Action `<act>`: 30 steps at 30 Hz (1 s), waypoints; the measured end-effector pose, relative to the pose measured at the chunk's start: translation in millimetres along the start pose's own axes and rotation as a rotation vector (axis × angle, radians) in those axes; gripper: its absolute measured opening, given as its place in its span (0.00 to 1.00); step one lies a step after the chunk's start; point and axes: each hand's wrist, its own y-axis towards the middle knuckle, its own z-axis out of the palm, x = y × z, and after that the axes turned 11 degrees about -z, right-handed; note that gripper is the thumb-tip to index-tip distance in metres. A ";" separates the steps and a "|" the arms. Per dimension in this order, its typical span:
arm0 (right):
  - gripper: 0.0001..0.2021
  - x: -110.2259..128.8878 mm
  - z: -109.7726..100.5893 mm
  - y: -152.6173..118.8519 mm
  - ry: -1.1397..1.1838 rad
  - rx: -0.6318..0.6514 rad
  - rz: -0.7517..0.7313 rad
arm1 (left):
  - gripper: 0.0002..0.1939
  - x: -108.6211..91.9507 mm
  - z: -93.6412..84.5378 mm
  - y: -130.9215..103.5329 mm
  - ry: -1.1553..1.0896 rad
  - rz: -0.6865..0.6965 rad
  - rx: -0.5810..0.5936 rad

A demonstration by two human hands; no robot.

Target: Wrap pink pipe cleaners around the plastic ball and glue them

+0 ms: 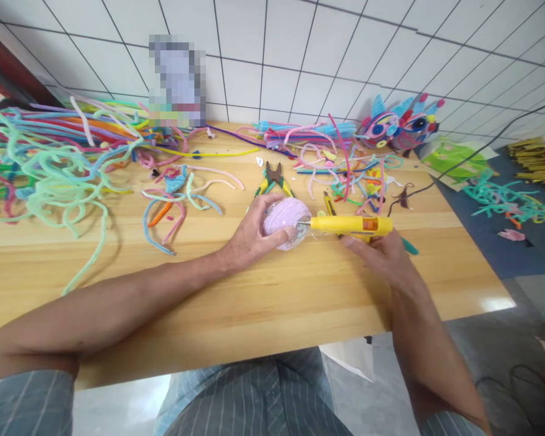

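Observation:
A round ball wound in pale purple strands (287, 217) is held above the wooden table by my left hand (264, 227), thumb across its front and fingers behind. My right hand (381, 251) is wrapped round the handle of a yellow glue gun (349, 225). The gun lies level, and its metal nozzle points left at the ball's right side, where the surface looks clear or silvery. Pliers with green and yellow handles (275, 177) lie just behind the ball. Behind the gun is a yellow and black cutter (330, 204).
Tangled pipe cleaners (63, 175) cover the table's left side, and small loose pieces (170, 206) lie nearer the middle. Colourful decorated figures (399, 127) stand at the back right. A black cable (472, 158) crosses the right side. White tiled wall rises behind the table (272, 303).

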 end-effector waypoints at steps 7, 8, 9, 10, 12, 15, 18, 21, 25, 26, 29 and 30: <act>0.17 -4.3 -4.8 1.5 0.014 -0.004 0.004 | 0.34 0.2 -0.1 -0.4 0.001 -0.009 0.002; 0.17 -3.4 -3.9 2.0 0.010 -0.002 -0.003 | 0.35 0.4 -0.1 -0.3 -0.001 -0.015 0.003; 0.17 -2.0 -3.0 2.6 0.004 0.005 -0.011 | 0.35 0.6 0.0 -0.3 -0.006 -0.020 0.005; 0.16 -0.4 -2.5 3.4 -0.004 0.012 -0.017 | 0.36 0.8 0.1 -0.3 -0.012 -0.023 0.006; 0.15 2.6 -5.0 4.9 -0.023 0.015 -0.021 | 0.36 1.0 0.5 -0.7 -0.030 -0.030 0.006; 0.16 1.6 -24.6 3.2 -0.061 -0.063 -0.020 | 0.37 1.1 1.2 -1.6 -0.055 -0.060 -0.003; 0.16 -13.5 -65.9 -9.6 -0.180 -0.233 0.045 | 0.38 1.2 1.7 -2.2 -0.046 -0.084 -0.014; 0.17 -44.5 -113.4 -30.5 -0.415 -0.373 0.249 | 0.37 0.0 1.8 -2.6 -0.002 -0.068 -0.012; 0.18 -93.3 -150.2 -51.9 -0.738 -0.527 0.519 | 0.37 -1.1 1.2 -3.2 0.063 -0.049 -0.003; 0.18 -102.5 -153.4 -55.2 -0.755 -0.543 0.535 | 0.37 -0.8 1.1 -3.2 0.075 -0.045 -0.002; 0.17 -115.7 -155.8 -65.0 -0.741 -0.554 0.481 | 0.37 1.2 1.2 -2.9 0.087 -0.022 -0.002; 0.17 -114.9 -155.4 -69.3 -0.716 -0.529 0.419 | 0.37 1.8 1.4 -2.8 0.083 -0.009 -0.003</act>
